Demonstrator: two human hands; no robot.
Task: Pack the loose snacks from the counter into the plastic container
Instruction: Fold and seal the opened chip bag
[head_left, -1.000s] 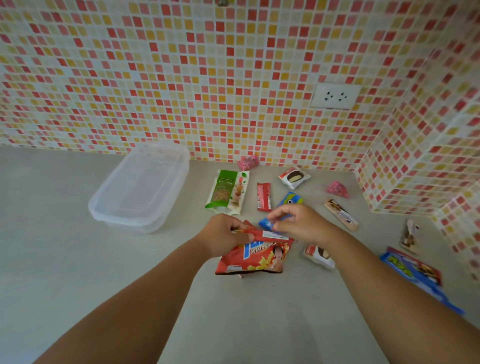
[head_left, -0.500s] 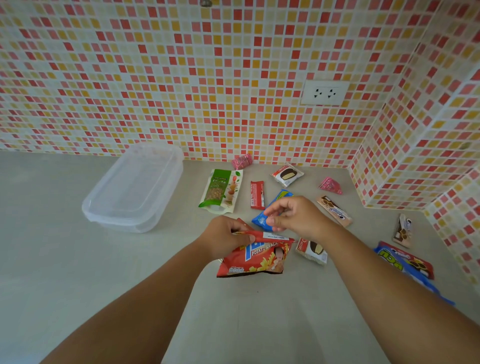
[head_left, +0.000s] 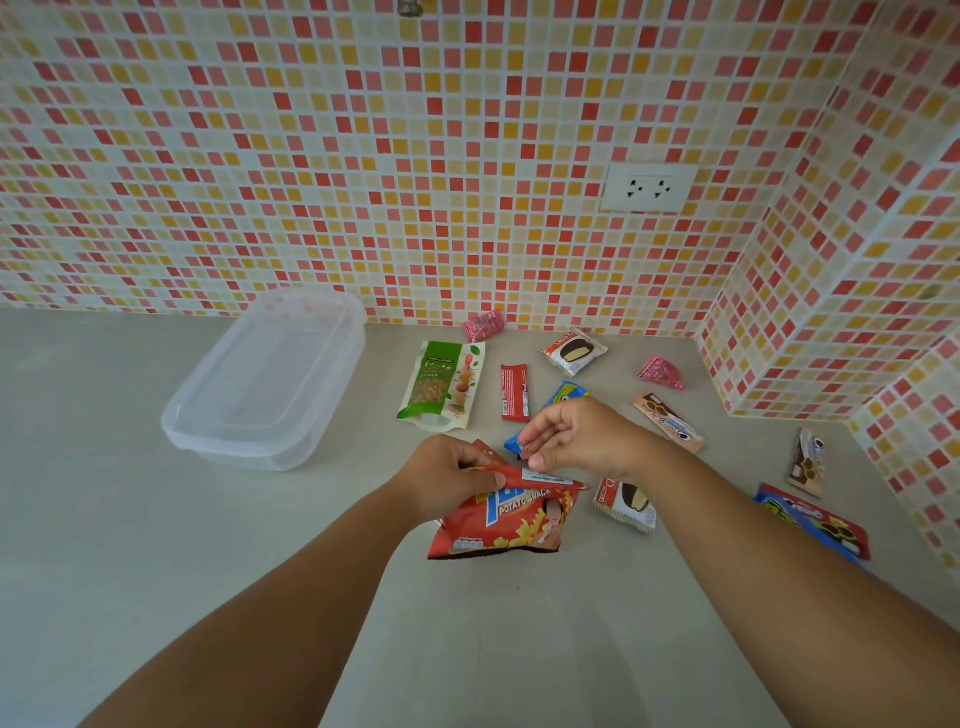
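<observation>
Left hand grips the top edge of the red potato snack bag on the bench. Right hand, fingers loosely curled, hovers over a blue packet, seemingly holding nothing. Plastic container sits lidded, well left.

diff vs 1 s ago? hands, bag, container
The right hand has let go of the bag's top edge and lifted slightly off it, fingers now loosely curled just above, over the blue packet. The left hand still grips the red potato snack bag at its top left corner; the bag has not moved. The plastic container stays closed, and the other snacks lie where they were.
</observation>
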